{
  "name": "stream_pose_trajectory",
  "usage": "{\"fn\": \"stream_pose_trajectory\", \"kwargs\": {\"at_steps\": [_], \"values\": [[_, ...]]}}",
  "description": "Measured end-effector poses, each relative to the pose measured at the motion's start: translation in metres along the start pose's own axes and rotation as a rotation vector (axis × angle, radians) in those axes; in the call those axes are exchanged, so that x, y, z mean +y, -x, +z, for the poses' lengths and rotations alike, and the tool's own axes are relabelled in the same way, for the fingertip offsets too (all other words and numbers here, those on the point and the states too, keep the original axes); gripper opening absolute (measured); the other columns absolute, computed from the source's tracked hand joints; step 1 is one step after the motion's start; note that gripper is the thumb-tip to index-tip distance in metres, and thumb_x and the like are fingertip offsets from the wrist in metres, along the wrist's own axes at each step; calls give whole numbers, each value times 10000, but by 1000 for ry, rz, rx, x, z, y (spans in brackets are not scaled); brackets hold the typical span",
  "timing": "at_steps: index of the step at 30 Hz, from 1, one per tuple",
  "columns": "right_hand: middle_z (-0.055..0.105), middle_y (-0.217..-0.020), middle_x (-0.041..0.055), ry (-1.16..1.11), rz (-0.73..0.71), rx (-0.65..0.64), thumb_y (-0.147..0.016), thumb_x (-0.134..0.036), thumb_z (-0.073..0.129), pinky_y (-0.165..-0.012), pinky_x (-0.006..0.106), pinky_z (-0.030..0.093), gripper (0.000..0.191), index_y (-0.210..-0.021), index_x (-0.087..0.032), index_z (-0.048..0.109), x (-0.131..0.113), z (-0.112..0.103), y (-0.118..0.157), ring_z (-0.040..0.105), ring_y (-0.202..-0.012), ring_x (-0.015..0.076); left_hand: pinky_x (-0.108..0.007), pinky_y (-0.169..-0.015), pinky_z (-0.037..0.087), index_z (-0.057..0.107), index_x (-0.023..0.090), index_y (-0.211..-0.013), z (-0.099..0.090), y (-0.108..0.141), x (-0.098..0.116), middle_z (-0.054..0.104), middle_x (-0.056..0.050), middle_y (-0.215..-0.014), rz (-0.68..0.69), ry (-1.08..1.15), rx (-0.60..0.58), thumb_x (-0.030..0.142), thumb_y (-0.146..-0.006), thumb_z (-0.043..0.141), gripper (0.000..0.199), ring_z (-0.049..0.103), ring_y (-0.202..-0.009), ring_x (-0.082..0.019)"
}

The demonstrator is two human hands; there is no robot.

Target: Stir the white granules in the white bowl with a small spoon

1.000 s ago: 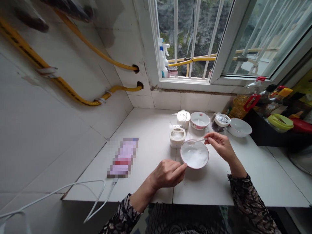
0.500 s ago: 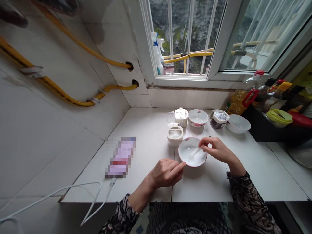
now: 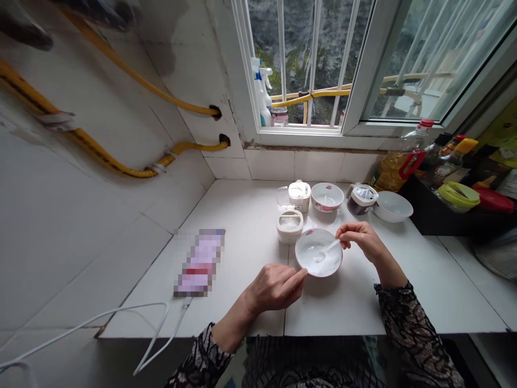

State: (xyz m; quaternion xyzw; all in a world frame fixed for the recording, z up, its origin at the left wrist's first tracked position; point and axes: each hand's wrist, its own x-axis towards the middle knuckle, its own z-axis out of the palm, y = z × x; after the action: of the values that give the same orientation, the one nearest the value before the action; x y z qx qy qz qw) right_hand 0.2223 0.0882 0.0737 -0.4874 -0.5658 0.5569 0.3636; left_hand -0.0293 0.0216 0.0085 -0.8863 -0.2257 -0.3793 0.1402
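A white bowl [image 3: 302, 261] with a thin reddish rim stands on the counter, with white stuff in its bottom. My left hand [image 3: 277, 286] is closed, pinching the bowl's near left rim. Between the fingertips of my right hand [image 3: 361, 241] is the handle of a small white spoon [image 3: 330, 247], whose head rests low inside the bowl. Just behind the bowl's left side is a white jar [image 3: 290, 233] with white grains showing at its top.
At the back stand another white container [image 3: 299, 195], a flowered bowl [image 3: 328, 200], a jar with dark contents [image 3: 362, 200] and a plain white bowl [image 3: 393, 209]. Bottles, including an oil bottle [image 3: 393, 167], crowd the right. A blurred phone [image 3: 199, 264] with a white cable [image 3: 162, 328] lies left.
My right hand has shifted slightly right, and the spoon lies at a lower slant with its head now plainly visible. My left hand keeps its place on the rim.
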Motion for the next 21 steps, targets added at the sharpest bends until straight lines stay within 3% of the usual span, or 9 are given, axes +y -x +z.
{"fn": "stream_pose_trajectory", "kwargs": {"at_steps": [6, 14, 18, 21], "values": [[588, -441, 1, -85, -3, 38, -581, -232, 646, -485, 271, 344, 80, -587, -163, 685, 2, 2, -3, 468, -438, 113, -222, -429, 408, 554, 107, -1176, 2, 2, -1, 559, 33, -568, 2, -6, -1, 89, -844, 463, 344, 521, -466, -116], [656, -524, 29, -190, -76, 127, -602, -263, 704, -535, 286, 406, 115, -658, -163, 700, 7, 4, -9, 528, -514, 136, -225, -410, 389, 592, 98, -1048, 2, 0, -1, 544, 27, -551, 12, -11, 19, 93, -861, 464, 226, 505, -448, -113], [688, -635, 30, -152, -256, 238, -693, -320, 715, -626, 309, 480, 160, -765, -180, 686, 4, 21, -14, 604, -610, 162, -221, -415, 397, 603, 107, -1017, 3, 0, -1, 544, 25, -551, 4, -19, 23, 98, -864, 457, 212, 509, -450, -108], [705, -753, 41, 12, -457, 311, -813, -346, 649, -700, 341, 518, 148, -855, -204, 656, 3, 39, -16, 658, -691, 188, -214, -422, 402, 610, 117, -1008, 3, 0, -1, 542, 27, -548, -5, -31, 17, 107, -869, 456, 207, 508, -450, -104]]}}
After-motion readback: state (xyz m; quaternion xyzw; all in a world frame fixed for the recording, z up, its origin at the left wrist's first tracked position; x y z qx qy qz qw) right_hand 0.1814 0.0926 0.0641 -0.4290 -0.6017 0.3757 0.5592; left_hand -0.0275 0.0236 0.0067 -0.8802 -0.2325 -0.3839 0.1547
